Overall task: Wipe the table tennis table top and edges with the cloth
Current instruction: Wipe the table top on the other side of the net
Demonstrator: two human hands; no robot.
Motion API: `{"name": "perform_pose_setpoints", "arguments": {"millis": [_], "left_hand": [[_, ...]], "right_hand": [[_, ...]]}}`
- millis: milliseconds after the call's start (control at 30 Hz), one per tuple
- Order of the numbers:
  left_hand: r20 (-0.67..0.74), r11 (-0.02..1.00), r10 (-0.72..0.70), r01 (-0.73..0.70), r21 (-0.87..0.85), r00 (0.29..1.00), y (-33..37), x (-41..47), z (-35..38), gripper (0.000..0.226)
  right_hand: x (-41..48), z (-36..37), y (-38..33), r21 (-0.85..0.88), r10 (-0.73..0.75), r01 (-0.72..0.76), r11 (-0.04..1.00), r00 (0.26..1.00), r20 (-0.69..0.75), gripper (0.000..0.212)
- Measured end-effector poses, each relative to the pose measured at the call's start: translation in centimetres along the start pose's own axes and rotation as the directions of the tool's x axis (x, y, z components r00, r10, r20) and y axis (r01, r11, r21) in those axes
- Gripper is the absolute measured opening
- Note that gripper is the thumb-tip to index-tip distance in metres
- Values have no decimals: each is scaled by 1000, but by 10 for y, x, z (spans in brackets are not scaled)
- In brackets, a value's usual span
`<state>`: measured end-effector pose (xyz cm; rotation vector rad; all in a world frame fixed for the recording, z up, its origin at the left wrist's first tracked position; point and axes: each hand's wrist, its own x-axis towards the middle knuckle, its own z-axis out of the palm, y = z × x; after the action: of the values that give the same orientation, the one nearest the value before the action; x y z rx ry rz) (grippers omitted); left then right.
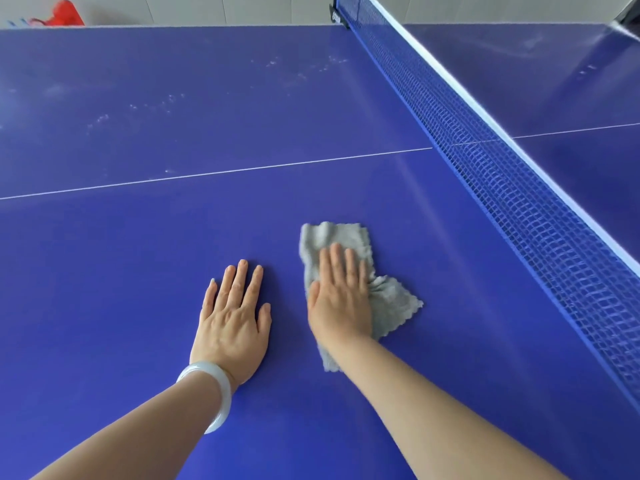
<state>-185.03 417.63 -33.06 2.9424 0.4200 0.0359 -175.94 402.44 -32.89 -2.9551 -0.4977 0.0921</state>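
Note:
The blue table tennis table (145, 237) fills the view, with a thin white centre line running across it. A grey cloth (388, 299) lies crumpled flat on the near half. My right hand (341, 299) presses down on the cloth with straight fingers. My left hand (232, 323) rests flat on the bare top just left of the cloth, a pale bangle on its wrist. Pale dusty smudges mark the far part of this half.
The blue net (512, 188) with a white top band runs diagonally on the right, clamped by a black post (336, 16) at the far edge. Beyond it lies the table's other half (540, 74). A red object (65, 13) sits past the far edge at top left.

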Motion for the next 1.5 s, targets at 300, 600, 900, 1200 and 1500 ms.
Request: {"name": "perform_pose_setpoints", "arguments": {"millis": [300,600,900,1200,1500], "left_hand": [[7,1000,-6,6,-20,1000,1,0,-2,70],[24,999,-7,8,-35,1000,1,1,-4,69],[57,999,-6,8,-35,998,3,1,-12,65],[29,1000,27,-27,-17,999,4,3,-13,61],[53,995,96,-95,-21,994,31,77,-12,59]], "right_hand": [[37,-29,89,-167,-78,93,982,993,92,60],[79,-21,42,82,-57,63,995,995,-79,52],[35,-29,70,266,-579,534,803,805,129,58],[73,-8,44,-30,-28,26,999,996,-82,61],[73,-11,47,-27,-51,50,998,998,-36,62]]}}
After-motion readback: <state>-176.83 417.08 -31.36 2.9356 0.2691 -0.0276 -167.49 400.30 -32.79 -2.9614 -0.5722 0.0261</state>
